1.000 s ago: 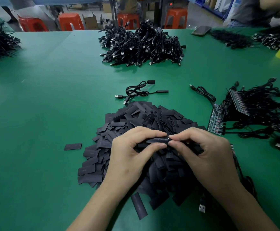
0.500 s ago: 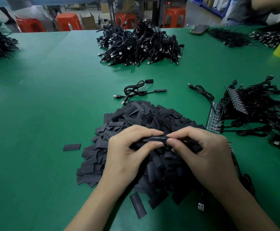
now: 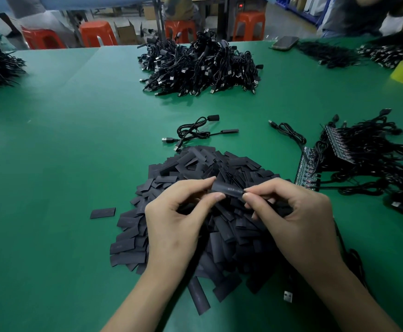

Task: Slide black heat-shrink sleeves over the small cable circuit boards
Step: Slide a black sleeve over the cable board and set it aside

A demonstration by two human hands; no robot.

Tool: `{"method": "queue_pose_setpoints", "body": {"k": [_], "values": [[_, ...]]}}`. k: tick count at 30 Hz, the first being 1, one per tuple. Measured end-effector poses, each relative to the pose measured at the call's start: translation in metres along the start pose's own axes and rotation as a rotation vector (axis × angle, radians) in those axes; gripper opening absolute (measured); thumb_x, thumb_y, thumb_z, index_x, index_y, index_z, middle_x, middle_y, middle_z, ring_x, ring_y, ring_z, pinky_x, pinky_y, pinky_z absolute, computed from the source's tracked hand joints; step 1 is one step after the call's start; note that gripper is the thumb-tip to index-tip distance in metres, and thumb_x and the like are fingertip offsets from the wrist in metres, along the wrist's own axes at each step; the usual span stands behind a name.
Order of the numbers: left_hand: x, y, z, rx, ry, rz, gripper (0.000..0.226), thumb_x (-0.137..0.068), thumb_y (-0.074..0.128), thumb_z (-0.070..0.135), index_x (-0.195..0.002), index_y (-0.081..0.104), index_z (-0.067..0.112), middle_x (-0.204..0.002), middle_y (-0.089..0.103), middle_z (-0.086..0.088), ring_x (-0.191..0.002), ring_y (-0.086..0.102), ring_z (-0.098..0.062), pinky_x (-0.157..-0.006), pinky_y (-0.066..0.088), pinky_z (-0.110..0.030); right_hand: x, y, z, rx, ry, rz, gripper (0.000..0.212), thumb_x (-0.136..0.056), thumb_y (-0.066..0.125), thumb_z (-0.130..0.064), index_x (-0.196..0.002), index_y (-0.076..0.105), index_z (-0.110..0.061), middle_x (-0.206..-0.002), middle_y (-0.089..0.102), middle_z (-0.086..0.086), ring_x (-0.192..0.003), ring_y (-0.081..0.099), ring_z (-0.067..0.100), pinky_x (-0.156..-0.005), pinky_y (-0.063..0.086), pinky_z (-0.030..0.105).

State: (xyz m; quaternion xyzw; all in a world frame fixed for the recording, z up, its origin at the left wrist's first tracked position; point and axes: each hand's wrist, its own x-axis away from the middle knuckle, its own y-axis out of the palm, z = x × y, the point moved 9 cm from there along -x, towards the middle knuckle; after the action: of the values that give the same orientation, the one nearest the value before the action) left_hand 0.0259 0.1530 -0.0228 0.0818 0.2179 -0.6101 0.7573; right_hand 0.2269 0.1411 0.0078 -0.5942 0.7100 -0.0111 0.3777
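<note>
We see the left hand (image 3: 174, 219) and right hand (image 3: 291, 216) just above the pile of sleeves (image 3: 210, 161), each pinching one end of a single black sleeve (image 3: 228, 188) between thumb and forefinger, the other fingers curled. Whether a board sits inside it we cannot tell. Right of the pile lie the circuit boards (image 3: 307, 168); beyond the pile, two loose cables (image 3: 195, 133)

Held item: short black heat-shrink sleeve (image 3: 228, 189), tubular, roughly level, pinched at its ends between left hand (image 3: 171, 212) and right hand (image 3: 291, 212). Below it: heap of flat black sleeve pieces (image 3: 219, 161). Lone flat sleeve piece (image 3: 103, 212) lies apart, left of heap. Green circuit-board strips (image 3: 307, 168) with black cables attached lie right of heap.
</note>
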Motion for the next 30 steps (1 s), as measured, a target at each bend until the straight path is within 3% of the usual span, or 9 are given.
{"method": "queue_pose_setpoints", "body": {"k": [4,11,15,19,22,24,27,30], "values": [[0.001,0.001,0.005,-0.044,0.053,0.015,0.025,-0.08,0.082,0.025,-0.105,0.079,0.023,-0.096,0.077,0.012,-0.087,0.073,-0.011,-0.079,0.052,-0.016,0.001,0.001,-0.003,0.02,-0.01,0.001,0.006,-0.089,0.078,-0.023,-0.086,0.075,-0.027,-0.071,0.07,-0.014,-0.067,0.069,0.003,-0.063,0.052,0.022],[0.003,0.005,0.012,-0.114,0.115,-0.021,0.03,-0.081,0.082,0.024,-0.111,0.078,0.02,-0.103,0.076,0.008,-0.091,0.072,-0.008,-0.081,0.052,-0.017,0.0,-0.001,0.001,0.056,0.008,0.031,0.009,-0.087,0.078,-0.016,-0.085,0.075,-0.024,-0.067,0.068,-0.017,-0.065,0.068,-0.002,-0.065,0.048,0.012],[0.001,0.01,0.007,-0.09,0.043,-0.091,0.03,-0.092,0.072,0.033,-0.122,0.074,0.026,-0.116,0.073,0.016,-0.112,0.068,-0.008,-0.095,0.049,-0.018,-0.002,-0.01,0.01,-0.057,0.108,0.097,0.009,-0.086,0.078,-0.015,-0.083,0.075,-0.023,-0.071,0.072,-0.013,-0.059,0.069,0.003,-0.063,0.05,0.01],[0.004,0.024,0.006,-0.14,0.019,-0.204,0.036,-0.093,0.063,0.039,-0.126,0.072,0.026,-0.117,0.07,0.014,-0.113,0.065,-0.014,-0.096,0.05,-0.027,-0.005,-0.024,0.036,-0.512,0.36,0.221,0.009,-0.092,0.07,-0.008,-0.083,0.07,-0.009,-0.067,0.07,0.005,-0.051,0.063,0.013,-0.05,0.05,0.02],[0.012,0.043,0.016,-0.263,0.093,-0.335,0.034,-0.092,0.061,0.049,-0.112,0.079,0.028,-0.106,0.069,0.017,-0.106,0.062,-0.008,-0.093,0.049,-0.029,-0.004,-0.012,0.052,-0.965,0.594,0.221,0.005,-0.087,0.065,-0.013,-0.086,0.062,-0.009,-0.063,0.063,0.002,-0.048,0.052,0.01,-0.042,0.041,0.018],[0.019,0.06,0.024,-0.355,0.154,-0.435,0.039,-0.09,0.06,0.058,-0.108,0.08,0.03,-0.102,0.069,0.018,-0.099,0.059,-0.005,-0.09,0.048,-0.031,-0.002,0.001,0.054,-1.175,0.687,0.203,0.013,-0.083,0.061,-0.017,-0.091,0.057,-0.009,-0.063,0.06,0.0,-0.048,0.049,0.006,-0.041,0.039,0.015],[0.028,0.083,0.032,-0.406,0.208,-0.537,0.043,-0.086,0.062,0.063,-0.103,0.08,0.028,-0.098,0.071,0.015,-0.092,0.058,-0.01,-0.085,0.049,-0.037,0.0,0.016,0.053,-1.361,0.737,0.187,0.014,-0.085,0.059,-0.016,-0.095,0.055,-0.007,-0.067,0.06,0.0,-0.051,0.049,0.005,-0.046,0.043,0.015],[0.026,0.09,0.034,-0.343,0.134,-0.539,0.028,-0.087,0.067,0.054,-0.089,0.075,0.028,-0.082,0.068,0.01,-0.08,0.056,-0.009,-0.077,0.049,-0.036,0.002,0.021,0.053,-1.402,0.722,0.181,0.014,-0.088,0.058,-0.016,-0.096,0.056,-0.006,-0.072,0.064,0.003,-0.057,0.056,0.007,-0.053,0.05,0.017]]}}
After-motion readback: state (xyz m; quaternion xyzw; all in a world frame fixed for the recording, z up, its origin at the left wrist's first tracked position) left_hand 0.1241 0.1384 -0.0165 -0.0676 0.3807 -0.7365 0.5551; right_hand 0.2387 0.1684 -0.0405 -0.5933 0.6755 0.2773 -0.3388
